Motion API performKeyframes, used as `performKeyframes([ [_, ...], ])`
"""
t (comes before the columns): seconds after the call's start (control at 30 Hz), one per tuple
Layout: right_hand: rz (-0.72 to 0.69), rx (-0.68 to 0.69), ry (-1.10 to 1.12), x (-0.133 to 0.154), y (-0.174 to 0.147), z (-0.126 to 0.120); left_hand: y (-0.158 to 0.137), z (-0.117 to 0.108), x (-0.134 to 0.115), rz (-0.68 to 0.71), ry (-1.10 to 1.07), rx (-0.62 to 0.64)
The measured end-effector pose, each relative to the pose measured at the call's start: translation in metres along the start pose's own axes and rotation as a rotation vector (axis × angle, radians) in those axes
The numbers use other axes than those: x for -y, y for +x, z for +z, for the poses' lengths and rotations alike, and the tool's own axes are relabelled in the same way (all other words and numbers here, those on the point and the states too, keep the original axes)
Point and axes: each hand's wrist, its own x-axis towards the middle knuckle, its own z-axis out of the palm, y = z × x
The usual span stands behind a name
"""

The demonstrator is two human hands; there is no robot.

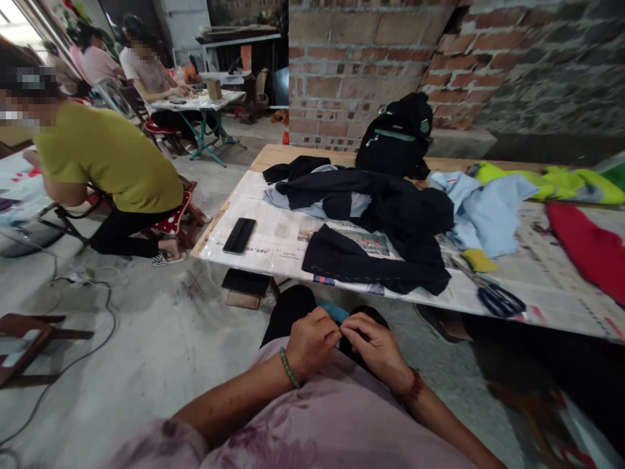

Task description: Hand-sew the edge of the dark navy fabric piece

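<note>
My left hand (315, 342), with a green bead bracelet at the wrist, is held over my lap in a closed pinch. My right hand (374, 345) pinches too, its fingertips meeting those of the left. Whatever lies between the fingertips is too small to make out. Just beyond my hands, on the newspaper-covered table (266, 260), lies a dark garment (361, 260) with a line of pale stitches along its near edge. Scissors with dark handles (500, 299) rest at the table's front edge, right of the garment.
A phone (239, 235) lies at the table's left end. Behind the garment stands a black backpack (398, 137). Light blue cloth (488, 208), yellow-green cloth (551, 181) and red cloth (586, 247) spread rightward. At left a person in a yellow-green top (107, 156) sits at another table.
</note>
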Motion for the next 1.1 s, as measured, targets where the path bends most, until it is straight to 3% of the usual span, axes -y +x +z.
performKeyframes([
  [0.3,0.202,0.093,0.064,0.001,0.025,0.013,0.006,-0.015,0.03,0.044,-0.106,0.1],
  [0.57,0.258,0.109,0.029,0.009,0.047,0.036,0.01,-0.035,0.057,-0.017,-0.144,0.188],
  [0.8,0.391,0.048,0.181,0.019,0.055,0.041,0.017,-0.039,0.056,-0.143,-0.241,0.093],
  [1.1,0.433,0.048,0.304,0.009,0.048,0.021,0.017,-0.017,0.045,-0.182,-0.288,0.023],
])
